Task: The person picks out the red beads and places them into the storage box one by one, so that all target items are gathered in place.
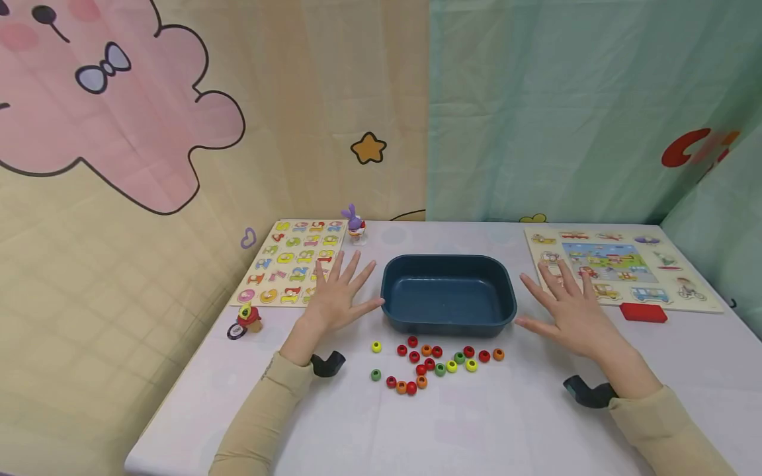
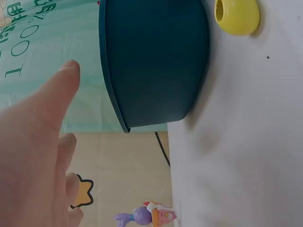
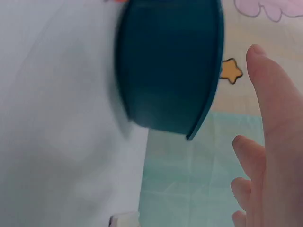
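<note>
A dark blue rectangular tub (image 1: 449, 297) stands in the middle of the table with nothing in it. To its left my left hand (image 1: 336, 297) is spread with straight fingers, the thumb tip close to the rim. On the other side my right hand (image 1: 574, 314) is spread the same way, its thumb near the tub's right end. Neither hand holds anything. In front of the tub lie several loose round beads in red, orange, green and yellow, among them a yellow bead (image 1: 376, 346) and a green bead (image 1: 376, 375). The left wrist view shows the tub's side (image 2: 154, 61) beside the thumb.
A number puzzle board (image 1: 286, 259) lies at the back left, with a purple rabbit figure (image 1: 354, 223) at its corner. A small red-topped toy (image 1: 250, 318) stands front of it. At the back right are a vehicle puzzle board (image 1: 639, 302) and a red block (image 1: 643, 313).
</note>
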Action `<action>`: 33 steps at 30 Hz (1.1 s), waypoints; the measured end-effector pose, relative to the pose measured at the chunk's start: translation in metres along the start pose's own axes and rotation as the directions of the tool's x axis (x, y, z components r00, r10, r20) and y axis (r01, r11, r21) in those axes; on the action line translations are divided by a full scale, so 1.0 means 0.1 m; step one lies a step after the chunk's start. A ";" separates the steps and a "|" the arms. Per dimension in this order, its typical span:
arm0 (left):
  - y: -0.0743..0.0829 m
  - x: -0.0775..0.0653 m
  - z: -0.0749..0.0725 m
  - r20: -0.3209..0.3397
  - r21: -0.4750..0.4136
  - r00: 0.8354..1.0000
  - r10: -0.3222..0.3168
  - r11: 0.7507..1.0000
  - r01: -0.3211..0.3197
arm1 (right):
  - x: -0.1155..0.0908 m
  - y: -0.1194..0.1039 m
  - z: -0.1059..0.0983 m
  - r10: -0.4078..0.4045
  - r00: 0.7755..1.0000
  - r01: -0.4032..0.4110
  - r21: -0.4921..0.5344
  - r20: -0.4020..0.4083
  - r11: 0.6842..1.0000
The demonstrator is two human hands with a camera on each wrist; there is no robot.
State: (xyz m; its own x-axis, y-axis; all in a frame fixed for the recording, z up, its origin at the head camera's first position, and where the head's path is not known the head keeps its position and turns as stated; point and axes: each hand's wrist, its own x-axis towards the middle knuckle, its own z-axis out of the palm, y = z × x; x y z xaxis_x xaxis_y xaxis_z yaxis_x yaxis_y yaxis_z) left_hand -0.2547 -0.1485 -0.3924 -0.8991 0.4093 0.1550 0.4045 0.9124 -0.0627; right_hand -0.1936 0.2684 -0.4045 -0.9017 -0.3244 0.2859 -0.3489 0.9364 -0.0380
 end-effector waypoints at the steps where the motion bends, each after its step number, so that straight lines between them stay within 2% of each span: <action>1: 0.00 0.00 0.00 -0.007 -0.034 1.000 0.011 0.999 -0.011 | 0.00 -0.02 -0.02 -0.006 1.000 0.006 0.020 0.008 1.000; 3: 0.00 0.02 0.01 -0.014 -0.123 0.999 0.033 0.992 -0.035 | 0.00 -0.08 -0.08 -0.018 0.999 0.015 0.075 0.030 0.997; 5: 0.00 0.02 0.03 -0.018 -0.246 0.999 0.051 0.968 -0.054 | 0.00 -0.14 -0.15 -0.021 0.998 0.013 0.133 0.053 0.991; 6: 0.00 0.03 0.04 -0.018 -0.318 0.998 0.060 0.946 -0.063 | -0.01 -0.18 -0.19 -0.025 0.998 0.015 0.168 0.057 0.986; 8: -0.01 0.03 0.08 -0.006 -0.464 0.997 0.073 0.883 -0.067 | -0.02 -0.25 -0.26 -0.043 0.997 0.027 0.251 0.059 0.968; 11: -0.01 0.04 0.15 0.031 -0.661 0.996 0.089 0.749 -0.046 | -0.04 -0.35 -0.33 -0.086 0.995 0.057 0.423 0.049 0.905; 14: -0.01 0.06 0.24 0.060 -0.807 0.990 0.129 0.589 -0.028 | -0.07 -0.42 -0.35 -0.161 0.985 0.087 0.600 0.070 0.795; 15: -0.01 0.06 0.26 0.068 -0.849 0.987 0.147 0.527 -0.020 | -0.08 -0.43 -0.34 -0.189 0.978 0.088 0.654 0.086 0.751; 18: 0.02 0.07 0.31 0.080 -0.938 0.975 0.209 0.346 0.003 | -0.09 -0.45 -0.30 -0.293 0.944 0.067 0.781 0.153 0.621; 19: 0.03 0.07 0.32 0.086 -0.955 0.972 0.220 0.296 0.018 | -0.09 -0.45 -0.28 -0.326 0.928 0.047 0.812 0.180 0.582; 21: 0.07 0.05 0.31 0.087 -0.973 0.967 0.241 0.231 0.030 | -0.08 -0.45 -0.22 -0.384 0.894 0.001 0.856 0.230 0.517; 23: 0.11 0.05 0.33 0.080 -0.981 0.967 0.244 0.189 0.033 | -0.08 -0.45 -0.14 -0.421 0.866 -0.038 0.875 0.270 0.483; 26: 0.16 0.06 0.38 0.059 -0.989 0.970 0.235 0.148 0.024 | -0.08 -0.46 -0.02 -0.440 0.845 -0.062 0.873 0.303 0.483; 28: 0.17 0.08 0.46 0.051 -0.992 0.975 0.217 0.125 0.024 | -0.08 -0.46 0.05 -0.432 0.844 -0.069 0.865 0.316 0.498; 30: 0.18 0.08 0.51 0.041 -0.993 0.979 0.198 0.118 0.018 | -0.08 -0.47 0.12 -0.419 0.851 -0.071 0.860 0.317 0.506; 33: 0.19 0.09 0.57 0.028 -0.992 0.986 0.165 0.125 0.007 | -0.07 -0.48 0.20 -0.391 0.866 -0.077 0.855 0.312 0.513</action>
State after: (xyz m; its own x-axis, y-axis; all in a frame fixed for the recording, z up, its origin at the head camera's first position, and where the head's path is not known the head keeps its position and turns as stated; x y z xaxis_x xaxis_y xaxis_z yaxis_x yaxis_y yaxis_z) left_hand -0.2644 -0.1271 -0.4480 -0.8242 0.5545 0.1148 0.2098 0.1109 0.9714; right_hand -0.1753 0.2227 -0.4237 -0.7242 -0.6886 -0.0362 -0.3281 0.3902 -0.8603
